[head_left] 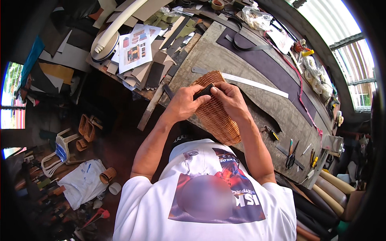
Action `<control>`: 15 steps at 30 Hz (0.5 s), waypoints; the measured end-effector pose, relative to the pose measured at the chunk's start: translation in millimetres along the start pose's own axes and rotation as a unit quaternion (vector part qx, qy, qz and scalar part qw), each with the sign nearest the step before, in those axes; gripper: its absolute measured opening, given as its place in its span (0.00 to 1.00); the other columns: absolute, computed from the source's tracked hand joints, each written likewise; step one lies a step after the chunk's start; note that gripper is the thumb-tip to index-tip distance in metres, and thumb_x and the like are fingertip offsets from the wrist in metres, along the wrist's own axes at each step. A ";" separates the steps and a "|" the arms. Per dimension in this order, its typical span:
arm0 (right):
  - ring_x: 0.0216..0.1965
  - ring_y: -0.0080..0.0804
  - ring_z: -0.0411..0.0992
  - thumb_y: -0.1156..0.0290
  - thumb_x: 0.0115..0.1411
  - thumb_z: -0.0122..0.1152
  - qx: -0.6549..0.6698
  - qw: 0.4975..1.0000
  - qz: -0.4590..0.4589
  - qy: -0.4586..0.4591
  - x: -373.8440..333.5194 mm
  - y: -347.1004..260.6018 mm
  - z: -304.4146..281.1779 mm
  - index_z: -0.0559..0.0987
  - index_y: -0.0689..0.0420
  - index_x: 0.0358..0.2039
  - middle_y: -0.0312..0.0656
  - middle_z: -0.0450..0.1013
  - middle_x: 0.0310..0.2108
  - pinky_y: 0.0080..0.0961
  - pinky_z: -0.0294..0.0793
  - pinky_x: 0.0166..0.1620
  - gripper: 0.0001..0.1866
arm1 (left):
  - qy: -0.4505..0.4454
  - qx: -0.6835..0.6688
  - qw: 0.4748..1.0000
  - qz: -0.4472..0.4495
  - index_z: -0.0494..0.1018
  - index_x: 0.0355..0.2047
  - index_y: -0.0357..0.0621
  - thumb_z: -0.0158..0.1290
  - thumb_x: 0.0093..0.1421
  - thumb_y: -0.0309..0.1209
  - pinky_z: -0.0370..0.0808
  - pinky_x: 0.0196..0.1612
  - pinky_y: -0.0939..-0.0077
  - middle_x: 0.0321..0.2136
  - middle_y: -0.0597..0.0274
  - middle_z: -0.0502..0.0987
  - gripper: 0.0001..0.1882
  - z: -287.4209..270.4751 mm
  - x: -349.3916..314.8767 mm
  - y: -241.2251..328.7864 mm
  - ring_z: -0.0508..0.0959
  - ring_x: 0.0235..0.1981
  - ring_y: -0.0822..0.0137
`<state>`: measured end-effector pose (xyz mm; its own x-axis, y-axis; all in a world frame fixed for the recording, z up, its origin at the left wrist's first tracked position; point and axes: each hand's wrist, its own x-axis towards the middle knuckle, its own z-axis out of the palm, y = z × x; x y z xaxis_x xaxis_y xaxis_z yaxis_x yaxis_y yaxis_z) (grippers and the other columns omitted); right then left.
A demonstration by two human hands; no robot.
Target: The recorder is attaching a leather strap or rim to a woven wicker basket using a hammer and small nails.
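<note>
A tan woven wicker basket (217, 122) is tilted in front of me at the table's near edge. Across its upper part lies a short black strip (204, 92), which looks like leather. My left hand (185, 102) is closed on the strip, thumb along its lower side. My right hand (230, 99) pinches the strip's right end between thumb and fingers, resting against the basket. The fingers behind the basket are hidden. From behind my right hand a long dark strap (263, 111) curves over the tabletop; whether it joins the short strip cannot be seen.
On the worktable (193, 60) a steel ruler (257, 85) lies beyond the basket. A dark purple sheet (257, 60) spreads farther back. Scissors (291, 156) and a yellow-and-black cutter (273, 134) lie at right. Printed sheets (134, 50) top scraps at left. A white chair (62, 152) stands on the floor.
</note>
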<state>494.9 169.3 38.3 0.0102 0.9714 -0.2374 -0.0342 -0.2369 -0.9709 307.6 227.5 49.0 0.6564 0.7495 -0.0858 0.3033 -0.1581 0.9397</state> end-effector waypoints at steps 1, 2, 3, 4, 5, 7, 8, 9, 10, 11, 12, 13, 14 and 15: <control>0.32 0.17 0.69 0.63 0.67 0.58 0.003 1.000 0.001 0.002 -0.2 1.3 -1.3 0.79 0.63 0.41 0.33 0.76 0.30 0.21 0.71 0.37 0.14 | -0.003 0.001 1.000 -0.001 0.74 0.46 0.32 0.59 0.61 0.39 0.75 0.41 0.60 0.35 0.41 0.79 0.21 2.0 -0.9 -4.6 0.80 0.39 0.45; 0.31 0.17 0.69 0.62 0.66 0.58 -0.048 0.999 0.000 -0.004 0.2 2.6 -2.7 0.79 0.63 0.41 0.34 0.76 0.29 0.21 0.71 0.36 0.15 | 0.010 0.012 1.000 0.018 0.73 0.46 0.32 0.58 0.63 0.38 0.74 0.39 0.60 0.34 0.40 0.79 0.20 6.1 -3.2 -12.4 0.81 0.38 0.45; 0.31 0.18 0.69 0.61 0.66 0.58 -0.100 0.995 -0.001 -0.010 0.9 3.9 -3.9 0.79 0.63 0.41 0.35 0.76 0.29 0.22 0.71 0.36 0.15 | 0.023 0.022 0.999 0.037 0.73 0.47 0.32 0.56 0.64 0.37 0.74 0.38 0.60 0.33 0.40 0.79 0.19 8.8 -5.7 -16.8 0.81 0.37 0.45; 0.30 0.20 0.69 0.59 0.66 0.58 -0.092 0.996 0.001 -0.019 2.1 5.5 -4.5 0.79 0.63 0.41 0.37 0.76 0.28 0.24 0.71 0.36 0.17 | 0.007 0.031 0.999 0.004 0.72 0.49 0.32 0.53 0.67 0.36 0.74 0.44 0.69 0.37 0.46 0.80 0.18 9.2 -8.0 -15.7 0.80 0.38 0.64; 0.30 0.20 0.69 0.59 0.66 0.58 -0.089 0.996 0.002 -0.019 3.2 5.7 -4.9 0.79 0.63 0.41 0.37 0.76 0.28 0.24 0.71 0.36 0.17 | 0.005 0.032 0.999 0.003 0.72 0.49 0.32 0.53 0.67 0.36 0.74 0.44 0.69 0.37 0.46 0.80 0.18 10.1 -8.6 -16.5 0.80 0.38 0.64; 0.30 0.21 0.70 0.59 0.65 0.58 -0.139 0.990 0.003 -0.023 5.3 5.2 -4.7 0.79 0.64 0.41 0.39 0.76 0.27 0.25 0.71 0.36 0.18 | 0.022 0.013 0.999 -0.019 0.72 0.49 0.33 0.50 0.69 0.36 0.74 0.43 0.71 0.35 0.48 0.80 0.18 12.2 -9.6 -21.7 0.78 0.37 0.67; 0.30 0.21 0.70 0.59 0.65 0.58 -0.138 0.990 0.003 -0.024 6.3 6.6 -4.2 0.79 0.64 0.41 0.39 0.76 0.27 0.25 0.71 0.36 0.18 | 0.022 0.015 0.999 -0.021 0.72 0.49 0.33 0.50 0.69 0.36 0.74 0.43 0.71 0.35 0.48 0.80 0.18 13.9 -9.1 -25.8 0.78 0.37 0.67; 0.30 0.22 0.71 0.59 0.65 0.58 -0.140 0.990 0.004 -0.018 7.5 8.5 -3.6 0.79 0.64 0.41 0.39 0.77 0.27 0.25 0.71 0.36 0.19 | 0.033 -0.020 0.999 -0.018 0.73 0.48 0.33 0.49 0.70 0.37 0.73 0.43 0.72 0.33 0.50 0.79 0.18 16.6 -7.9 -31.0 0.77 0.36 0.69; 0.30 0.22 0.71 0.58 0.65 0.58 -0.144 0.990 0.004 -0.013 9.2 10.5 -3.2 0.79 0.65 0.41 0.40 0.77 0.27 0.26 0.71 0.36 0.19 | 0.046 -0.055 0.997 -0.015 0.73 0.47 0.33 0.48 0.70 0.38 0.73 0.43 0.73 0.31 0.52 0.79 0.18 19.3 -6.8 -36.4 0.76 0.35 0.71; 0.30 0.22 0.71 0.58 0.65 0.58 -0.143 0.990 0.003 -0.016 10.7 12.9 -2.1 0.79 0.65 0.41 0.40 0.77 0.27 0.26 0.71 0.36 0.19 | 0.048 -0.053 0.997 -0.016 0.73 0.47 0.33 0.48 0.70 0.38 0.73 0.43 0.73 0.31 0.52 0.79 0.18 22.0 -6.5 -42.8 0.76 0.35 0.71; 0.30 0.22 0.72 0.58 0.65 0.58 -0.137 0.991 0.002 -0.010 12.0 15.8 -0.4 0.79 0.65 0.41 0.40 0.77 0.27 0.26 0.71 0.36 0.19 | 0.061 -0.064 0.996 -0.014 0.73 0.46 0.33 0.47 0.71 0.39 0.73 0.41 0.74 0.30 0.54 0.77 0.18 24.6 -6.5 -49.5 0.75 0.34 0.73; 0.30 0.22 0.72 0.59 0.65 0.57 -0.131 0.991 0.002 -0.003 12.5 18.3 0.5 0.79 0.65 0.42 0.41 0.78 0.27 0.26 0.71 0.36 0.19 | 0.071 -0.075 0.995 -0.012 0.73 0.46 0.34 0.47 0.71 0.40 0.72 0.39 0.75 0.28 0.57 0.76 0.18 26.0 -5.5 -48.7 0.73 0.33 0.74; 0.30 0.22 0.72 0.59 0.65 0.57 -0.130 0.992 0.001 -0.003 12.5 19.6 1.7 0.79 0.65 0.42 0.41 0.78 0.27 0.26 0.71 0.36 0.19 | 0.071 -0.074 0.995 -0.012 0.73 0.46 0.34 0.47 0.71 0.40 0.72 0.39 0.75 0.28 0.57 0.76 0.18 26.6 -5.9 -46.8 0.73 0.33 0.74; 0.30 0.25 0.73 0.59 0.66 0.57 -0.124 0.992 0.001 0.000 12.3 20.8 3.1 0.79 0.65 0.42 0.42 0.78 0.28 0.27 0.72 0.36 0.19 | 0.081 -0.048 0.995 -0.028 0.73 0.45 0.34 0.47 0.71 0.40 0.71 0.37 0.74 0.27 0.57 0.75 0.18 27.1 -7.5 -43.1 0.71 0.31 0.74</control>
<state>491.2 176.4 15.3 0.0102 0.9711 -0.2385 0.2127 -0.2352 -0.9484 308.4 211.3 0.2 0.5178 0.8505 -0.0922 0.2637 -0.0562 0.9630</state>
